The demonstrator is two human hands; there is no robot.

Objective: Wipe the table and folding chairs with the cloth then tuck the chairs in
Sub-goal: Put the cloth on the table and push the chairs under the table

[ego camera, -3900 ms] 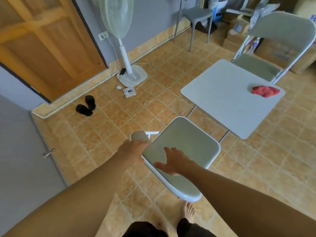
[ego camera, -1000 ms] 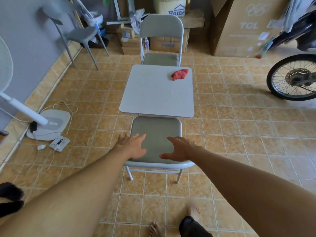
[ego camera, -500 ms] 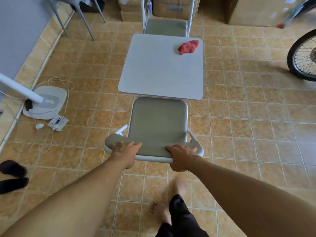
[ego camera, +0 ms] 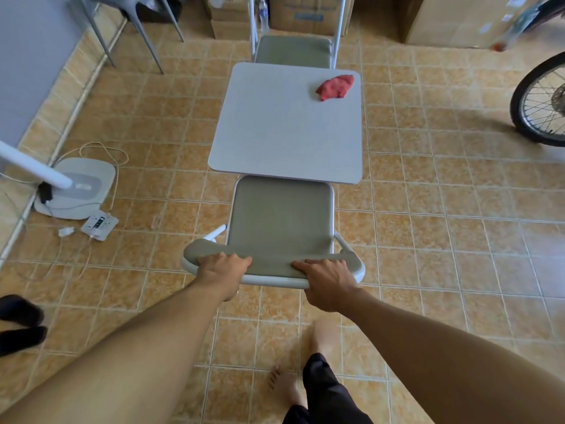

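Tiled floor lay under the grey padded metal folding chair (ego camera: 279,221); my left hand (ego camera: 221,269) and right hand (ego camera: 328,284) gripped its stiff, probably light backrest.

Your left hand (ego camera: 222,268) and right hand (ego camera: 328,278) grip the near chair (ego camera: 279,221) backrest. Beyond your fingers (ego camera: 301,264) sits the table (ego camera: 275,133) with 1 red cloth (ego camera: 334,86).

**Both hands clamped, arms out**

Left hand (ego camera: 222,267) and right hand (ego camera: 328,283) grip the chair backrest (ego camera: 272,266) top edge, fingers curled over it, palms down. Both forearms extend forward, nearly straight. Bare feet below.
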